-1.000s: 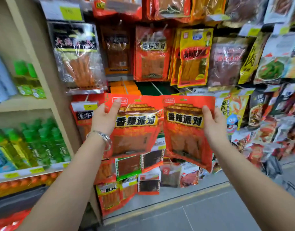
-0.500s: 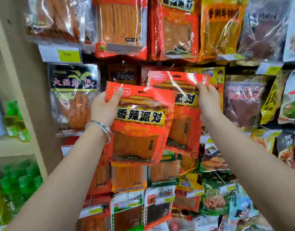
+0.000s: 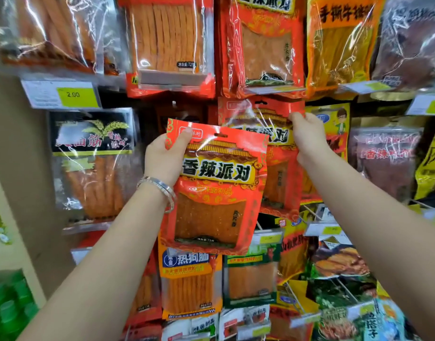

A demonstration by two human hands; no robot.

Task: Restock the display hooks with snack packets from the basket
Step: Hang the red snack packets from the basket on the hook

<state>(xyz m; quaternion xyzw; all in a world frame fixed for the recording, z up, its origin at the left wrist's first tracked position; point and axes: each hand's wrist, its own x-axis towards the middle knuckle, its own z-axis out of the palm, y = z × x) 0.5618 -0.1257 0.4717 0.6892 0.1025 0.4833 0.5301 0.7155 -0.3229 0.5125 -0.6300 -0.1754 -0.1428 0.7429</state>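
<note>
My left hand (image 3: 166, 156), a silver bangle on its wrist, grips the top left corner of a red snack packet (image 3: 214, 190) with black characters on a yellow band. It hangs upright in front of the display. Behind it and higher, my right hand (image 3: 307, 136) pinches the top right edge of a second, matching red packet (image 3: 258, 119), held against the rack under the upper row. That packet's hang hole sits near the top edge; the hook behind it is hidden. The basket is out of view.
Hanging snack packets fill the rack: orange strip packs (image 3: 169, 38) above, a black-labelled pack (image 3: 93, 156) at left, a yellow pack (image 3: 334, 126) at right, several more below. A yellow price tag (image 3: 75, 94) reads 2.00. A beige upright (image 3: 12, 168) borders the left.
Both hands rose with the packets from the lower rows to the middle row. The right packet moved behind the left one and closer to the rack. The view tilted upward.
</note>
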